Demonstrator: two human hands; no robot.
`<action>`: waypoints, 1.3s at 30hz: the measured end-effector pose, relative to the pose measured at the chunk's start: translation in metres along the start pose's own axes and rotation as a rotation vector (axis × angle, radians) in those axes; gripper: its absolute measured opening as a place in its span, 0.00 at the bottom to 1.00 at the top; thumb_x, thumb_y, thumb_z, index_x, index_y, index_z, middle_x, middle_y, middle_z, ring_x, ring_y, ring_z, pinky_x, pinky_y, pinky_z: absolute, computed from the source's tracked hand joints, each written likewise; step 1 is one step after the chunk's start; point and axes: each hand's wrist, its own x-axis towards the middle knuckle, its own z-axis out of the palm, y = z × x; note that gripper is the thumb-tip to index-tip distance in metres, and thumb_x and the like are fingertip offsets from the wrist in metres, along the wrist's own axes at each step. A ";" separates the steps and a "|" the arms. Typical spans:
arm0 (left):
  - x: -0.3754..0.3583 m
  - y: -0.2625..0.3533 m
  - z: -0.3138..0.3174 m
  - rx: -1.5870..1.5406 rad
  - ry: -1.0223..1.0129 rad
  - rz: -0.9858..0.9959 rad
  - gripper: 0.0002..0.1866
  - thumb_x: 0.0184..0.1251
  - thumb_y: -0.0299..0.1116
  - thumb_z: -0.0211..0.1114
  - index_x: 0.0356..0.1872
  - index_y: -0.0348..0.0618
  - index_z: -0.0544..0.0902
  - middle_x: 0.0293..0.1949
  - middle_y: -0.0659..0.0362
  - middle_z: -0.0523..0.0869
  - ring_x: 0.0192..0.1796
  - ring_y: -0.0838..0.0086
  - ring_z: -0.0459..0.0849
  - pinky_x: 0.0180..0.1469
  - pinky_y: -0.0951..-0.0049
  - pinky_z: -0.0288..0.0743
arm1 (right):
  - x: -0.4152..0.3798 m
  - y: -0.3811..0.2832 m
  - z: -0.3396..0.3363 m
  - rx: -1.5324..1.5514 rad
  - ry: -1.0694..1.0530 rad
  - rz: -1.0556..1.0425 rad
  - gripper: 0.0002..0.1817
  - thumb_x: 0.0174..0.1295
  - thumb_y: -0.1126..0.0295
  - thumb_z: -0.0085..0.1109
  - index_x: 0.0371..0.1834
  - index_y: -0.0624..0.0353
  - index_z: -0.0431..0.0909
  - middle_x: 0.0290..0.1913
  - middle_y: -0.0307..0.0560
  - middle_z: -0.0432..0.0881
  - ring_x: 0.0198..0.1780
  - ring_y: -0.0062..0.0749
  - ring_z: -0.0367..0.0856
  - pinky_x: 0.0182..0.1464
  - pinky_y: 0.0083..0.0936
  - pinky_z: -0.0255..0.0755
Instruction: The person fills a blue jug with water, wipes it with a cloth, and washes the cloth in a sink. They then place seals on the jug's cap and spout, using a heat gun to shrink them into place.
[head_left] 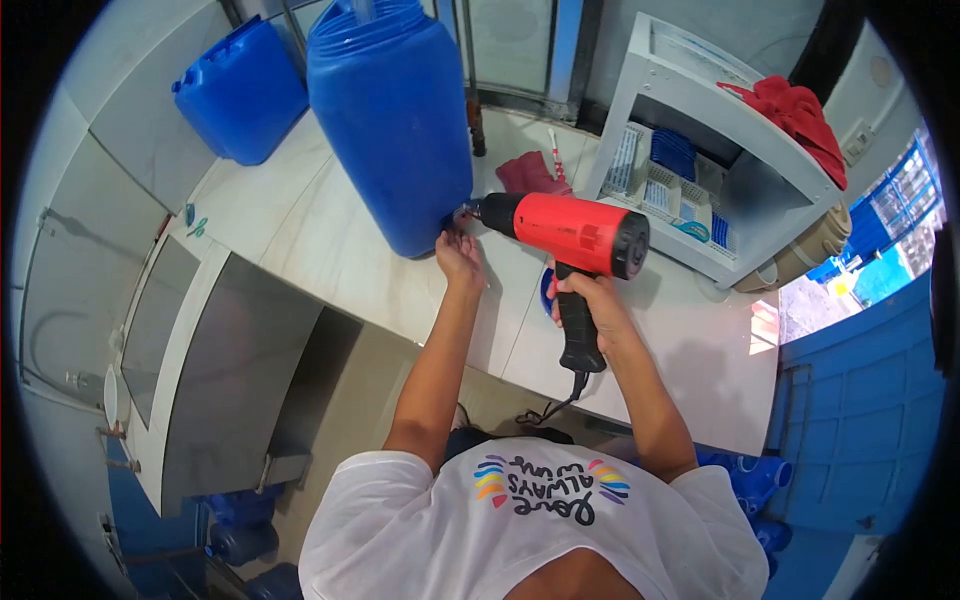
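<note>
My right hand [592, 305] is wrapped round the black handle of a red and black heat gun [572, 230]. Its metal nozzle points left at the lower corner of a tall blue water container [395, 130], which stands upright on the counter. At that corner is a small spout or tap [462, 216], partly hidden by the nozzle and my fingers. My left hand [461, 262] is right below it, fingers curled up against it; what they pinch is hard to make out. A blue round item [547, 288] shows partly behind my right hand.
A second blue container [242, 95] stands at the back left. On the white counter [680, 365] lie a dark red cloth [522, 174] and small scissors [198, 228]. A grey shelf unit [700, 120] holds baskets, with a red cloth [795, 120] on top. The gun's cord [555, 408] hangs over the front edge.
</note>
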 end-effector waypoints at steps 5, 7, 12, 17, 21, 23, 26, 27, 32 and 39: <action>-0.058 -0.007 0.017 0.080 0.056 -0.042 0.18 0.67 0.38 0.48 0.53 0.39 0.71 0.42 0.59 0.77 0.49 0.72 0.74 0.55 0.71 0.68 | -0.046 -0.093 -0.038 -0.302 0.238 -0.345 0.13 0.49 0.64 0.58 0.30 0.63 0.76 0.23 0.44 0.76 0.22 0.25 0.76 0.26 0.19 0.70; -0.073 -0.013 0.024 0.326 -0.136 -0.045 0.18 0.67 0.37 0.48 0.53 0.38 0.72 0.43 0.58 0.79 0.48 0.71 0.76 0.54 0.71 0.69 | -0.061 -0.151 -0.062 -0.508 0.358 -0.604 0.13 0.50 0.62 0.58 0.31 0.62 0.77 0.21 0.42 0.76 0.23 0.23 0.76 0.28 0.18 0.69; -0.060 -0.041 0.064 1.226 -0.597 0.427 0.15 0.60 0.31 0.57 0.47 0.35 0.76 0.45 0.48 0.81 0.49 0.63 0.79 0.52 0.67 0.72 | -0.058 -0.284 -0.110 -1.200 0.636 -0.907 0.18 0.51 0.53 0.62 0.32 0.59 0.79 0.24 0.40 0.77 0.24 0.21 0.74 0.28 0.21 0.68; 0.006 -0.087 0.089 1.682 -0.614 0.992 0.21 0.54 0.33 0.62 0.50 0.38 0.75 0.47 0.44 0.78 0.50 0.53 0.78 0.51 0.56 0.72 | 0.011 -0.337 -0.154 -1.627 0.626 -0.753 0.22 0.48 0.59 0.62 0.43 0.64 0.78 0.33 0.53 0.83 0.37 0.40 0.81 0.42 0.30 0.72; 0.004 -0.090 0.111 2.063 -0.593 0.780 0.16 0.57 0.34 0.57 0.47 0.43 0.77 0.49 0.43 0.76 0.48 0.47 0.77 0.47 0.51 0.72 | 0.032 -0.327 -0.141 -1.831 0.520 -0.500 0.26 0.46 0.58 0.65 0.52 0.52 0.78 0.43 0.55 0.82 0.46 0.49 0.80 0.52 0.35 0.70; 0.035 -0.096 0.099 1.994 -0.595 0.763 0.16 0.58 0.34 0.55 0.47 0.45 0.78 0.48 0.43 0.77 0.47 0.48 0.78 0.47 0.52 0.72 | 0.053 -0.332 -0.160 -1.804 0.437 -0.512 0.28 0.47 0.57 0.64 0.54 0.53 0.76 0.44 0.56 0.82 0.47 0.50 0.79 0.53 0.35 0.70; 0.055 -0.084 0.100 1.821 -0.513 0.687 0.15 0.58 0.30 0.53 0.47 0.47 0.79 0.44 0.43 0.79 0.45 0.49 0.79 0.47 0.53 0.73 | 0.058 -0.335 -0.176 -1.836 0.359 -0.523 0.31 0.51 0.56 0.61 0.60 0.57 0.71 0.49 0.60 0.79 0.49 0.52 0.78 0.56 0.36 0.68; 0.057 -0.076 0.103 1.710 -0.447 0.636 0.16 0.58 0.27 0.52 0.47 0.47 0.79 0.42 0.43 0.81 0.44 0.50 0.80 0.48 0.54 0.73 | 0.053 -0.329 -0.178 -1.921 0.605 -0.940 0.29 0.54 0.56 0.58 0.58 0.60 0.71 0.49 0.59 0.79 0.49 0.48 0.79 0.55 0.34 0.69; 0.038 -0.032 0.132 1.247 -0.590 0.579 0.15 0.58 0.20 0.49 0.46 0.39 0.78 0.37 0.50 0.83 0.39 0.61 0.82 0.42 0.64 0.76 | 0.002 -0.173 -0.085 -0.399 0.045 -0.715 0.27 0.65 0.47 0.41 0.37 0.63 0.77 0.37 0.49 0.82 0.37 0.30 0.82 0.41 0.28 0.77; -0.093 0.060 0.117 0.507 -0.552 -0.162 0.13 0.66 0.22 0.45 0.49 0.33 0.73 0.42 0.54 0.80 0.45 0.70 0.81 0.46 0.71 0.77 | 0.082 0.036 0.024 0.854 -0.049 0.036 0.47 0.57 0.31 0.44 0.64 0.65 0.58 0.56 0.60 0.70 0.55 0.50 0.73 0.58 0.46 0.67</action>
